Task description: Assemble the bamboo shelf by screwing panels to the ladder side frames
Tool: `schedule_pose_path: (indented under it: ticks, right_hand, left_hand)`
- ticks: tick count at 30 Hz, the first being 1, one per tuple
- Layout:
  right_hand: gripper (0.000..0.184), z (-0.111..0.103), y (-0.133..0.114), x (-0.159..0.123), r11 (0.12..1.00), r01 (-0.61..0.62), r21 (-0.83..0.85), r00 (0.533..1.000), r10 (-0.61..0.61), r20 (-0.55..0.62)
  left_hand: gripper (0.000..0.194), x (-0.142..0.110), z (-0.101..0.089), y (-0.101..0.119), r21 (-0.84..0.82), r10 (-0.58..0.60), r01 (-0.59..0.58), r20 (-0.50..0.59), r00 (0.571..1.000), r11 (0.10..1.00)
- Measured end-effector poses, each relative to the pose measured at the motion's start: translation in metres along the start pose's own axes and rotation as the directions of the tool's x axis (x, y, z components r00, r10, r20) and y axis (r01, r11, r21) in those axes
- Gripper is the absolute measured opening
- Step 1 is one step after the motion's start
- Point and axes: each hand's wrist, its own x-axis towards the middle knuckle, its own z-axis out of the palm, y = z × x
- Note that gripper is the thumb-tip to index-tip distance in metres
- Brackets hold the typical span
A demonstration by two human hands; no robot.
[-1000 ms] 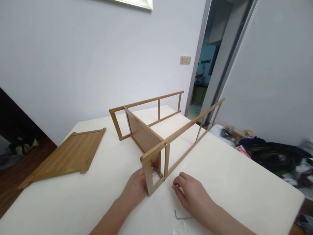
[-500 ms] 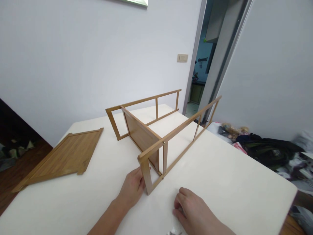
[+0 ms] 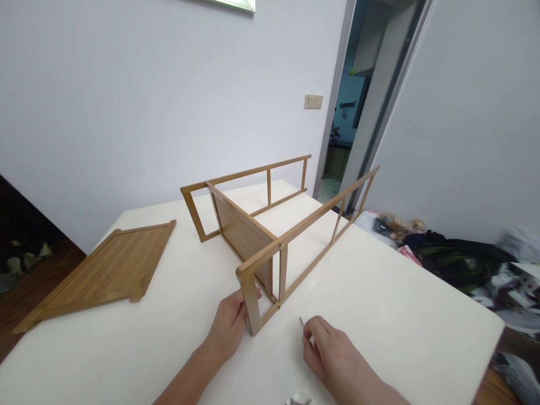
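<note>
A wooden rack frame point(image 3: 304, 222) lies on its side on the table, two ladder-like sides joined by a slatless wooden shelf panel point(image 3: 242, 230). My left hand point(image 3: 230, 323) is closed around the near end bar of the frame; part of its fingers is hidden behind that bar. To the right, just above the tabletop, my right hand point(image 3: 327, 349) pinches a thin metal rod point(image 3: 301, 322), whose tip pokes up past the fingers. It is apart from the frame. Bolt heads point(image 3: 281, 246) show on the near side, level with the panel.
A second wooden panel point(image 3: 105, 267) lies flat at the left of the white table point(image 3: 379, 326). Small metal hardware in clear plastic point(image 3: 297, 400) sits at the front edge of view. Beyond the right edge are bags and clothes point(image 3: 447, 259). Walls and a doorway stand behind.
The thin metal rod now shows in my right hand, which has turned slightly. My left hand stays on the frame. The whole view has shifted a little.
</note>
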Motion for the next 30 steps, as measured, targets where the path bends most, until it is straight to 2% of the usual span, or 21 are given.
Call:
schedule_pose_path:
  ticks: [3,5,6,8,11,12,14,15,17,19,20,21,23,25,30]
  right_hand:
    - [0.017,0.003,0.006,-0.001,0.989,-0.069,0.128,0.997,0.074,-0.031]
    - [0.015,0.007,0.01,-0.003,0.97,-0.142,0.196,0.988,0.15,-0.025]
    - [0.014,0.008,0.012,-0.003,0.955,-0.181,0.233,0.982,0.19,-0.014]
    - [0.011,0.009,0.016,-0.003,0.908,-0.263,0.327,0.963,0.27,0.025]
    - [0.003,0.01,0.019,-0.001,0.794,-0.366,0.486,0.925,0.369,0.094]
    - [0.003,0.01,0.019,-0.001,0.757,-0.388,0.526,0.914,0.39,0.113]
    - [0.003,0.011,0.018,-0.001,0.708,-0.408,0.576,0.903,0.407,0.139]
    - [0.004,0.011,0.019,-0.001,0.701,-0.409,0.585,0.903,0.404,0.147]
    - [0.005,0.011,0.019,-0.001,0.714,-0.393,0.579,0.914,0.373,0.16]
    - [0.005,0.01,0.021,0.0,0.749,-0.363,0.555,0.93,0.33,0.164]
    - [0.005,0.008,0.021,0.001,0.767,-0.347,0.539,0.937,0.31,0.162]
    - [0.005,0.007,0.022,0.003,0.784,-0.332,0.525,0.943,0.293,0.159]
    - [0.005,0.006,0.023,0.005,0.809,-0.305,0.502,0.952,0.268,0.147]
    - [0.007,0.007,0.022,0.006,0.817,-0.294,0.496,0.956,0.257,0.142]
    - [0.008,0.017,0.02,0.001,0.796,-0.297,0.528,0.955,0.259,0.146]
  left_hand:
    - [0.034,-0.001,0.005,0.003,-0.147,-0.057,0.056,0.0,0.998,0.988]
    - [0.037,-0.002,0.006,0.01,-0.231,-0.099,0.088,-0.037,0.994,0.969]
    - [0.038,-0.002,0.006,0.015,-0.261,-0.122,0.096,-0.083,0.989,0.96]
    - [0.039,-0.003,0.006,0.026,-0.285,-0.156,0.083,-0.245,0.957,0.955]
    - [0.042,-0.005,0.006,0.038,-0.265,-0.119,-0.023,-0.508,0.853,0.964]
    - [0.045,-0.006,0.006,0.039,-0.262,-0.081,-0.08,-0.553,0.829,0.962]
    - [0.055,-0.01,0.009,0.037,-0.257,0.016,-0.2,-0.576,0.817,0.946]
    - [0.062,-0.012,0.011,0.034,-0.245,0.068,-0.241,-0.555,0.829,0.939]
    - [0.07,-0.015,0.013,0.026,-0.192,0.141,-0.245,-0.436,0.889,0.95]
    - [0.067,-0.017,0.015,0.02,-0.115,0.126,-0.155,-0.224,0.966,0.981]
    - [0.061,-0.017,0.015,0.018,-0.072,0.092,-0.099,-0.103,0.99,0.992]
    - [0.053,-0.016,0.015,0.018,-0.028,0.056,-0.056,0.002,0.998,0.998]
    - [0.037,-0.014,0.015,0.019,0.055,0.016,-0.023,0.129,0.991,0.998]
    - [0.027,-0.011,0.015,0.021,0.129,0.002,-0.024,0.163,0.987,0.991]
    - [0.03,-0.007,0.015,0.023,0.215,-0.081,0.044,0.167,0.983,0.976]
